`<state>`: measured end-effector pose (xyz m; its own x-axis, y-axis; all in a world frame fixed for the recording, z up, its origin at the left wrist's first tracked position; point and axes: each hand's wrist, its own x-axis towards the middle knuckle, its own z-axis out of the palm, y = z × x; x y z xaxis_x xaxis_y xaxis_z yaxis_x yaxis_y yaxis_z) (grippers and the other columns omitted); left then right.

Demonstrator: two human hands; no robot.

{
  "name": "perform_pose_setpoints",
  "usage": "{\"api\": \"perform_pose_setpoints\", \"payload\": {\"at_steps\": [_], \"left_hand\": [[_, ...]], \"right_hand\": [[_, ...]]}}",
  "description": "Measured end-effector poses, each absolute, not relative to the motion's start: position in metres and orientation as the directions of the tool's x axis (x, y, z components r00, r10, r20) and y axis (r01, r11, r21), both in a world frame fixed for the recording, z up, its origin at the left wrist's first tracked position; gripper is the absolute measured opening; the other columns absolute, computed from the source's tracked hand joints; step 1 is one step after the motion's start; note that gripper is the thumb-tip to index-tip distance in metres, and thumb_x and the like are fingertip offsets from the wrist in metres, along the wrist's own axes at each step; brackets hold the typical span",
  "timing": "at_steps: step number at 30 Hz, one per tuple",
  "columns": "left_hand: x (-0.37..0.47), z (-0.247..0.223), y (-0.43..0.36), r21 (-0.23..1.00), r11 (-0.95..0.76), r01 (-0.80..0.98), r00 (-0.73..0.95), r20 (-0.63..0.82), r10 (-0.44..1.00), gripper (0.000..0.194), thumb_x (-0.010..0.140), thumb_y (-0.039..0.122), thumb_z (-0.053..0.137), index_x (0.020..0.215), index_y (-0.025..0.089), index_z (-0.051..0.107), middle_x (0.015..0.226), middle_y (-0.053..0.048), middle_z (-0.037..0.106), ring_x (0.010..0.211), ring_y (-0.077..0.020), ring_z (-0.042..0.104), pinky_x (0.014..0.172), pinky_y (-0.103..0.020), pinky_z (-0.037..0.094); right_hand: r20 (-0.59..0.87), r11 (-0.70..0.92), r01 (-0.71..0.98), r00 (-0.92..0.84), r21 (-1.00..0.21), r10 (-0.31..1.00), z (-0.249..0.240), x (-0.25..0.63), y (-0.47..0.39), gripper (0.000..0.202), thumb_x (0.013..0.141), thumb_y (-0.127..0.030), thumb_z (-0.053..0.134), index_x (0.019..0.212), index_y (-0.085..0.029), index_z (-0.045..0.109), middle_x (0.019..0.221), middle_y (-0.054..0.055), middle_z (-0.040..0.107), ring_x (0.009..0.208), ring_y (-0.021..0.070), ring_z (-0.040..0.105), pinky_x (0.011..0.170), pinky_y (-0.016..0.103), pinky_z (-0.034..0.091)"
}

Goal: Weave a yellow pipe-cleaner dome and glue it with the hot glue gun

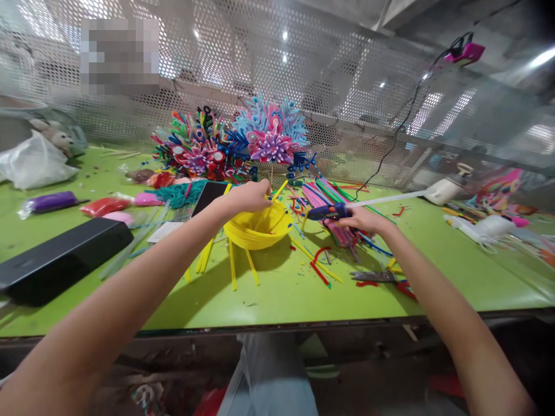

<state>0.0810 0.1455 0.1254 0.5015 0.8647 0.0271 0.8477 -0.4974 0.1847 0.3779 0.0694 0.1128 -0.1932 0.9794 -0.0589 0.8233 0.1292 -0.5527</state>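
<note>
Left hand (255, 197) is touching one yellow bowl (258, 234), can't tell its grip; right hand (362, 221) is gripping one glue gun (327, 212), one scissors (373, 277) lying nearby

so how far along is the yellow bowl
The yellow bowl already has a formed round wall. The left hand is at its rim; the right hand holds a blue glue gun. Probably left: the yellow strips jutting out below, which look unworked, though I can't tell whether they belong to it.
</note>
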Motion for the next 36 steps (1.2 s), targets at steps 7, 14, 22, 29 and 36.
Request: {"api": "perform_pose_setpoints", "payload": {"at_steps": [7,14,22,29,36], "left_hand": [[0.108,0.12,0.124,0.295,-0.703,0.647,0.543,0.469,0.696,0.029,0.087,0.034,0.055,0.11,0.017,0.061,0.111,-0.01,0.069,0.101,-0.0236,0.064,0.086,-0.033,0.048],[0.143,0.128,0.118,0.289,-0.784,0.55,0.489,0.649,0.583,0.034,0.089,0.031,0.06,0.121,0.018,0.062,0.119,-0.011,0.065,0.112,-0.0257,0.058,0.097,-0.037,0.044],[0.148,0.126,0.125,0.256,-0.778,0.574,0.494,0.65,0.578,0.03,0.092,0.034,0.058,0.117,0.021,0.069,0.115,-0.011,0.065,0.112,-0.0279,0.055,0.091,-0.04,0.042],[0.145,0.124,0.13,0.237,-0.806,0.543,0.533,0.644,0.549,0.024,0.09,0.03,0.061,0.11,0.026,0.072,0.113,-0.009,0.063,0.106,-0.025,0.052,0.09,-0.038,0.04],[0.147,0.121,0.124,0.173,-0.828,0.533,0.51,0.715,0.478,0.017,0.088,0.024,0.061,0.099,0.022,0.073,0.109,-0.009,0.062,0.107,-0.0258,0.051,0.086,-0.039,0.039]], "right_hand": [[0.176,0.158,0.384,0.013,-0.91,0.984,0.096,0.377,0.064,0.02,0.064,-0.038,0.059,0.071,-0.019,0.055,0.044,-0.006,0.041,0.044,0.0092,0.034,0.049,0.026,0.028],[0.296,0.269,0.236,0.089,-0.934,0.951,0.096,0.363,0.052,0.021,0.063,-0.039,0.06,0.07,-0.022,0.05,0.05,-0.006,0.043,0.043,0.0075,0.03,0.048,0.027,0.027],[0.319,0.31,0.23,0.004,-0.922,0.948,0.087,0.358,0.05,0.017,0.069,-0.034,0.06,0.077,-0.019,0.06,0.046,-0.007,0.043,0.042,0.0078,0.034,0.047,0.026,0.027],[0.296,0.278,0.292,0.018,-0.915,0.955,0.089,0.357,0.045,0.017,0.067,-0.033,0.06,0.077,-0.019,0.061,0.046,-0.008,0.043,0.042,0.0079,0.034,0.049,0.026,0.027],[0.29,0.269,0.309,0.023,-0.912,0.957,0.09,0.354,0.044,0.015,0.067,-0.033,0.061,0.072,-0.02,0.06,0.047,-0.006,0.043,0.043,0.0085,0.034,0.048,0.026,0.027]]}}
